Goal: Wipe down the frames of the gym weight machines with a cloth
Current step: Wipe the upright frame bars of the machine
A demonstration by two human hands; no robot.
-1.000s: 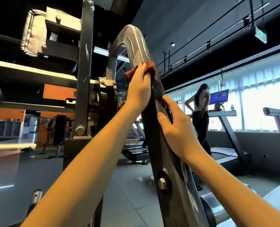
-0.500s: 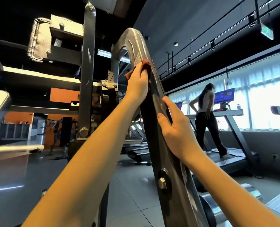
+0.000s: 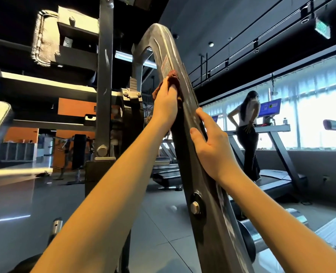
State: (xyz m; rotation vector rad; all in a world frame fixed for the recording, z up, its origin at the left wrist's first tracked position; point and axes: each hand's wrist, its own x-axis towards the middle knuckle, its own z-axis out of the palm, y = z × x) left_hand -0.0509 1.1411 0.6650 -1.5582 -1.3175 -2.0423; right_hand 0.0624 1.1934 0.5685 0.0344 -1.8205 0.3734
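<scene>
A grey curved steel frame of a weight machine rises from bottom centre to a bend near the top. My left hand grips a reddish-brown cloth and presses it against the frame's left face, just below a small label. My right hand holds the same beam lower down, thumb on the near face and fingers wrapped over the right edge. A large bolt sits on the frame below my right hand.
A second upright post with pads and arms stands to the left. A person walks on a treadmill at the right by bright windows. A chrome bar lies low right. Grey tiled floor spreads left.
My left hand has kept the cloth at about the same spot high on the frame, shifting slightly. My right hand has stayed in place on the beam. The person on the treadmill has stepped on.
</scene>
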